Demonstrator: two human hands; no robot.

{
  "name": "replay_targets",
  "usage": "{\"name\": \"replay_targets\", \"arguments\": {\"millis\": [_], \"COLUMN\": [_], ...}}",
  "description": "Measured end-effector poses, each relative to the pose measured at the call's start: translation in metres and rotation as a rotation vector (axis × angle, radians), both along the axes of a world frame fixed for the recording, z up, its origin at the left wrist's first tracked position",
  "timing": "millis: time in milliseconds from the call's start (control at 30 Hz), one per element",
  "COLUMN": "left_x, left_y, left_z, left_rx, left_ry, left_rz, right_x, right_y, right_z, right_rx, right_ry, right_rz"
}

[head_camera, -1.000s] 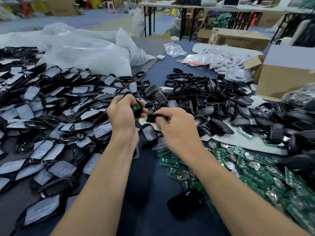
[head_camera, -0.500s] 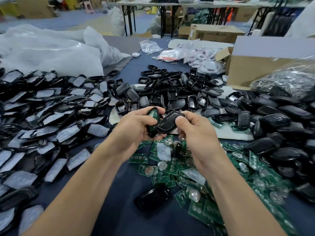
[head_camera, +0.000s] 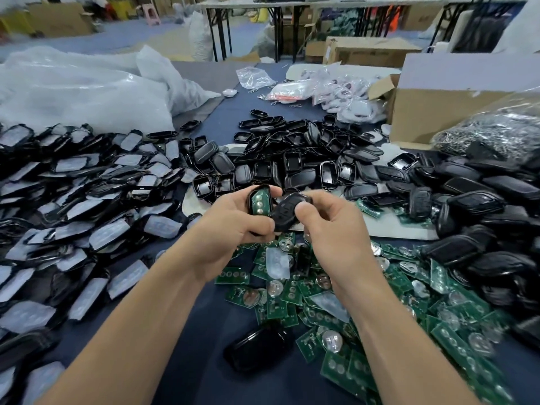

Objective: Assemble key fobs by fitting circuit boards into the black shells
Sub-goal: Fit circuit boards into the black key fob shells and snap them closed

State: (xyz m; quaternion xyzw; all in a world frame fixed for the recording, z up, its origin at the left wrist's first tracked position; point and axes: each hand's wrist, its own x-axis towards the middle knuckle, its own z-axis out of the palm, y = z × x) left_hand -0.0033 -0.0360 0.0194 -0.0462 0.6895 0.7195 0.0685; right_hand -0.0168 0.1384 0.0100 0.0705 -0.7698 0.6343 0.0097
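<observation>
My left hand (head_camera: 225, 229) grips a black shell half (head_camera: 259, 200) with a green circuit board seated inside it, its open face turned toward me. My right hand (head_camera: 330, 226) pinches a black cover half with buttons (head_camera: 285, 213), tilted against the lower right edge of the first shell. Both hands hover above a heap of loose green circuit boards (head_camera: 336, 290) on the dark blue table. Empty black shells (head_camera: 292, 162) lie piled just beyond my hands.
Finished fobs with grey film (head_camera: 73, 206) cover the left side. Black covers (head_camera: 479, 217) pile up at the right. A single black fob (head_camera: 257, 349) lies near me. White plastic bags (head_camera: 81, 92), a cardboard box (head_camera: 432, 106) and bagged parts (head_camera: 342, 95) stand at the back.
Both hands came back from the left pile to the middle above the boards. The cover in my right hand has closed in on the board-filled shell in my left.
</observation>
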Motion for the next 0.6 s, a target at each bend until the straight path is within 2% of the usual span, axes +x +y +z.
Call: {"name": "replay_targets", "arguments": {"millis": [100, 200, 433, 533, 600], "left_x": [0.000, 0.001, 0.000, -0.003, -0.003], "left_y": [-0.001, -0.003, -0.003, 0.003, 0.010], "left_z": [0.004, 0.005, 0.003, 0.000, -0.002], "left_rx": [-0.001, 0.013, -0.001, -0.165, -0.183], "left_ry": [-0.012, -0.017, 0.035, 0.173, 0.235], "left_rz": [0.033, 0.052, 0.127, 0.281, 0.297], "right_x": [0.005, 0.011, 0.013, 0.014, 0.015], "right_y": [0.003, 0.000, -0.001, -0.006, -0.011], "right_z": [0.004, 0.008, 0.009, 0.007, 0.005], "right_rx": [0.156, 0.239, 0.188, 0.043, 0.029], "right_ry": [0.193, 0.324, 0.296, 0.126, 0.041], "right_rz": [-0.092, -0.056, -0.223, -0.232, -0.203]}}
